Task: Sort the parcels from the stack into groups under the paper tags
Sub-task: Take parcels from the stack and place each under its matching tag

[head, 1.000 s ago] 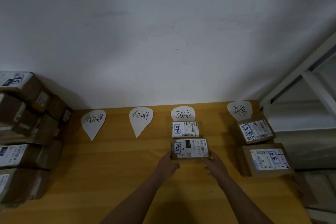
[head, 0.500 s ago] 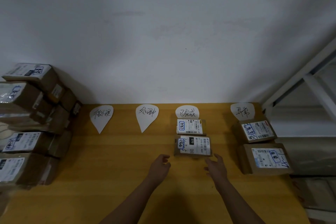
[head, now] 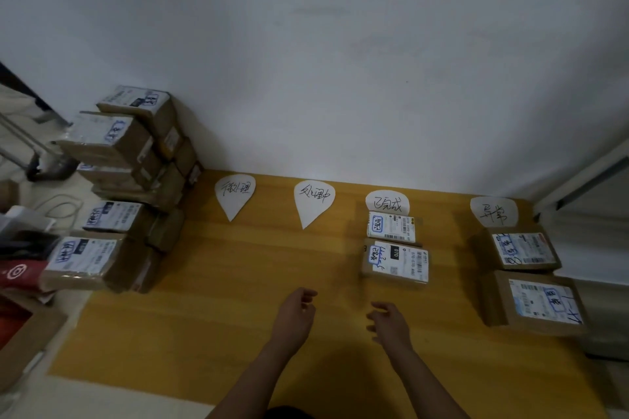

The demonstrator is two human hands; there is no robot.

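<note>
Reference landmark: third paper tag (head: 387,202), counted from the left along the back edge of the counter (head: 238,282).

1. Rear parcel (head: 391,227): lies flat, directly in front of the third paper tag and touching its lower edge. Label faces up; long axis runs left to right.
2. Front parcel (head: 396,261): lies flat, just in front of the rear parcel in the same column. Label faces up; long axis runs left to right, turned slightly off the back edge.
3. Left hand (head: 295,311): in front and to the left of the tag's column, clear of the front parcel. Fingers (head: 308,296) loosely curled, holding nothing.
4. Right hand (head: 388,321): directly in front of the column, apart from the front parcel. Fingers loosely curled, holding nothing.
5. Stack (head: 129,180): far left of the tag, against the wall.
6. Two parcels (head: 522,248) lie in a column well right of the tag, under the fourth tag (head: 493,213)
</note>
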